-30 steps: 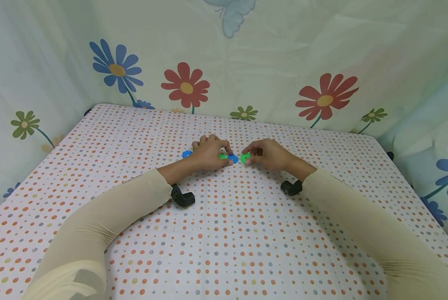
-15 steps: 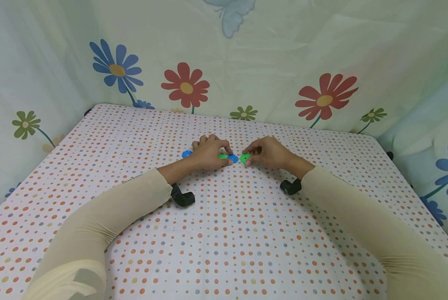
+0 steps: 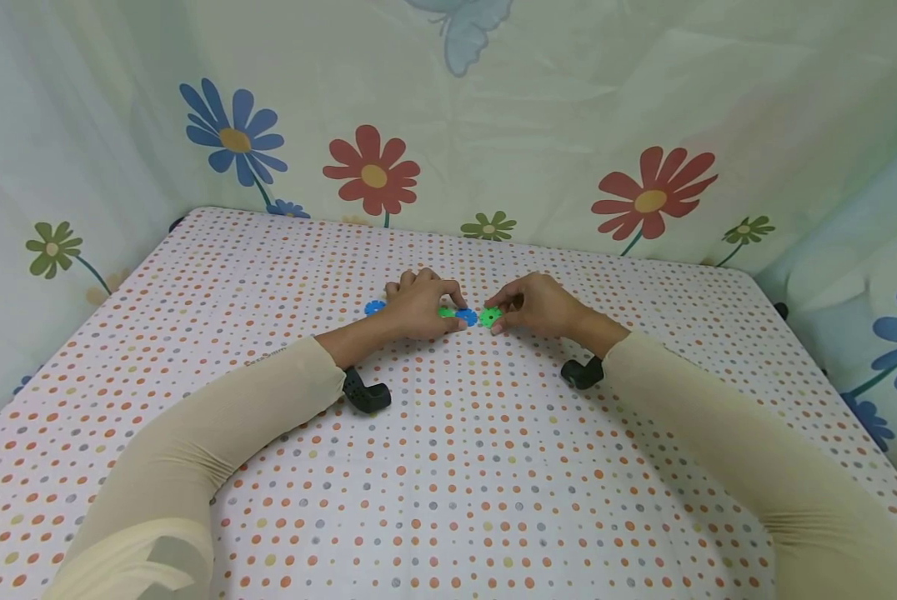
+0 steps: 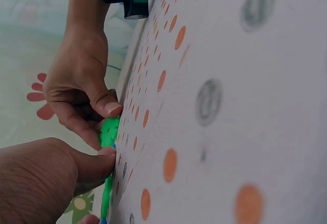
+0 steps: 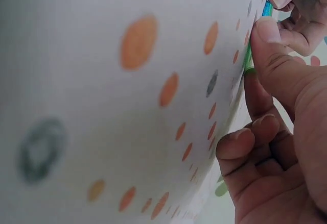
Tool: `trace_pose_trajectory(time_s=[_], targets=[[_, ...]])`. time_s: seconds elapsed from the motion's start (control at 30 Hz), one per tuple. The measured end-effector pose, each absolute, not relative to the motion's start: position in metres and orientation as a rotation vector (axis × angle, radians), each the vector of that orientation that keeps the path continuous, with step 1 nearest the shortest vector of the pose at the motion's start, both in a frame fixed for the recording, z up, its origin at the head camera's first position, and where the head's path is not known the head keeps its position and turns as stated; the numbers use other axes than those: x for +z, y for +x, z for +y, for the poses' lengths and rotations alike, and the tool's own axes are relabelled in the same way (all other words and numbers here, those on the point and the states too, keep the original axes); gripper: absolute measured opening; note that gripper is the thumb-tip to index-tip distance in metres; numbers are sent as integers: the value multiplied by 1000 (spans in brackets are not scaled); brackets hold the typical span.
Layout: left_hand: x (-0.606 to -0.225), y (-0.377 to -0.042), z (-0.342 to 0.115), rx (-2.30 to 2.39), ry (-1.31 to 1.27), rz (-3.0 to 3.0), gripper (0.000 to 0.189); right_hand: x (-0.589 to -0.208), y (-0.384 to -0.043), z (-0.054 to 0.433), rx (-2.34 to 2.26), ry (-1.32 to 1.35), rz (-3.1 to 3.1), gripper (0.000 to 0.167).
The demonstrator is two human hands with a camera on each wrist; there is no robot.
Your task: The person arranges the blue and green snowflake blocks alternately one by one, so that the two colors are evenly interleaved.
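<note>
My left hand (image 3: 422, 308) lies over a row of notched plastic discs on the table, its thumb and forefinger pinching a blue disc (image 3: 467, 317). Part of a green disc (image 3: 446, 312) shows under that hand, and another blue disc (image 3: 375, 307) peeks out at its left. My right hand (image 3: 542, 307) pinches a bright green disc (image 3: 489, 317) by its right side, close beside the blue one. In the left wrist view the right-hand green disc (image 4: 109, 131) appears tilted up from the cloth. Whether its edge touches the blue disc cannot be told.
A white tablecloth (image 3: 448, 467) with coloured dots covers the table. A curtain (image 3: 538, 108) printed with flowers hangs behind the far edge and at both sides. Black wrist-worn devices (image 3: 368, 395) stick out under both forearms.
The right hand has moved slightly left, bringing its green disc a little nearer the blue disc and turning its face more into view. The left hand stays in place.
</note>
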State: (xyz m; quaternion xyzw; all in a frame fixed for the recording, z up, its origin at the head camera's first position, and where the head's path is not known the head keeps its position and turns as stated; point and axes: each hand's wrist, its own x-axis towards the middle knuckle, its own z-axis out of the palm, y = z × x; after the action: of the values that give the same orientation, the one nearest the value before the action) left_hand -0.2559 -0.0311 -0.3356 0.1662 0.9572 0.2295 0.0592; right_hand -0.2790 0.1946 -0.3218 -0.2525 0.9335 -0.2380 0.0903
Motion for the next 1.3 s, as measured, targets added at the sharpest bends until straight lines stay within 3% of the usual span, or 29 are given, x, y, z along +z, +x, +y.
trace_pose_trajectory(time_s=[1.3], targets=[[-335,-255,-31,703,505,2901,22,-322,-274,197,-590,-956,2792,31]])
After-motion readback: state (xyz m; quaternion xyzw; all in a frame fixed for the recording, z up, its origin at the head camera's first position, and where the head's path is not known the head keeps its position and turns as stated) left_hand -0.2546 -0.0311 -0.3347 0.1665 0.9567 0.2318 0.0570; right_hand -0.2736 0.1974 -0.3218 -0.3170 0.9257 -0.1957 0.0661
